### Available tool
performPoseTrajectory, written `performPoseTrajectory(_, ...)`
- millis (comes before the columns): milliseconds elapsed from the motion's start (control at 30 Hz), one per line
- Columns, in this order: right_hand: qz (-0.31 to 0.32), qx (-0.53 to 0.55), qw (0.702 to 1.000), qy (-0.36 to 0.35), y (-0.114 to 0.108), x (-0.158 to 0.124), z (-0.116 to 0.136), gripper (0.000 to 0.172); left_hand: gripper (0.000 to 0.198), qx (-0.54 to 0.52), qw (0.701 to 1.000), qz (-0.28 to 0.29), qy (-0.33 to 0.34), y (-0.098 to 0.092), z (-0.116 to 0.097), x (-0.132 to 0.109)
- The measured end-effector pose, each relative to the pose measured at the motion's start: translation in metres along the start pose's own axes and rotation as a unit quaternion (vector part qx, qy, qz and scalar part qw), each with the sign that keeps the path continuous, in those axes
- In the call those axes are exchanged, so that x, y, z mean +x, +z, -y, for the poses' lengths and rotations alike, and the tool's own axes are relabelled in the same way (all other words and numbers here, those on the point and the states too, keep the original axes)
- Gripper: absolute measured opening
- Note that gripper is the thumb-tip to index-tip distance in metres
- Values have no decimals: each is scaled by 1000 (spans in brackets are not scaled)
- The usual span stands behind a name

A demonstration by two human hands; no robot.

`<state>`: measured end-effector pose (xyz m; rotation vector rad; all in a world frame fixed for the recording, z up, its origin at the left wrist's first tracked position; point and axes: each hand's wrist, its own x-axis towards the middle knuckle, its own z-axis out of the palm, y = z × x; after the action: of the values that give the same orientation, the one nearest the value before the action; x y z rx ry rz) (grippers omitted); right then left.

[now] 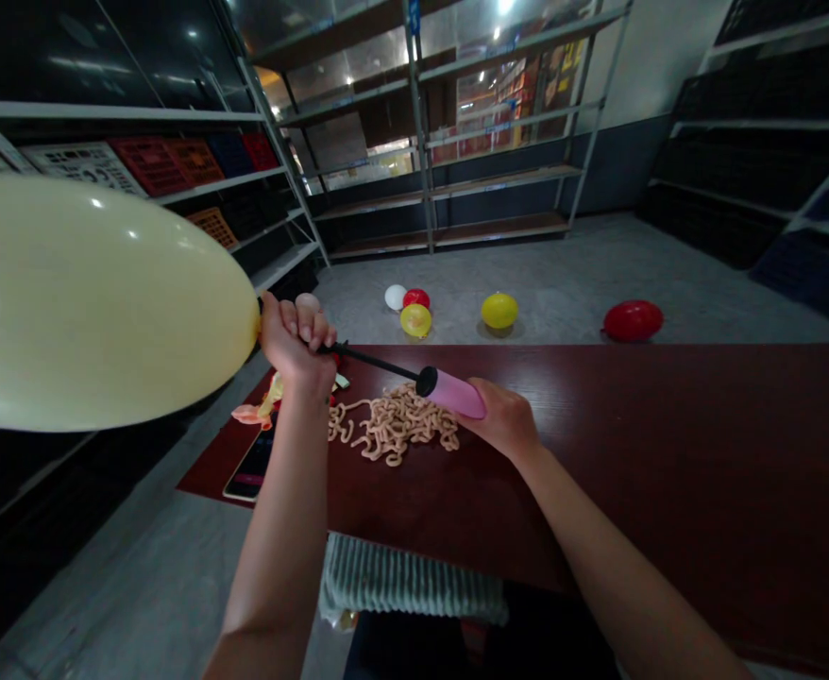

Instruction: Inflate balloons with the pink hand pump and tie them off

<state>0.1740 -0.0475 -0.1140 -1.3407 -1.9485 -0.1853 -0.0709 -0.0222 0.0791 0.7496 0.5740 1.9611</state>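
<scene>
A big pale yellow balloon, swollen with air, fills the left of the view. My left hand is closed round its neck and the black nozzle end of a balloon pump. Fingers cover the exact joint between balloon and nozzle. From there a black rod runs right to the pump's pink barrel, which my right hand grips from behind. The rod is drawn out to a good length. Beneath the pump, a heap of beige rubber-like loops lies on the dark red table.
Limp balloons and a phone lie at the table's left end. On the floor beyond rest inflated balloons, among them a yellow balloon and a red balloon. Metal shelves with crates on the left side surround the floor.
</scene>
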Motion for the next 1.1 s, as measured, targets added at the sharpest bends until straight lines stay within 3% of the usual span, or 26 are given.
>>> performPoseTrajectory(167,-8,14,998,58,0,-1,-6,34,57,10,1000,21,4,50,27,2)
performPoseTrajectory(267,-16,23,996,88,2,-1,-7,34,57,21,999,45,-19,67,54,-2)
performPoseTrajectory(433,-31,6,994,108,9,-2,-9,39,55,23,996,47,-66,62,115,-24)
performPoseTrajectory(533,-27,-12,994,110,11,-2,-11,40,56,30,996,28,-78,52,138,-34)
performPoseTrajectory(800,-8,-17,997,69,5,2,-8,37,53,-8,995,12,-99,30,128,-31)
performPoseTrajectory(1100,10,-64,998,-23,0,1,0,41,56,-64,992,-66,-92,-29,95,-28)
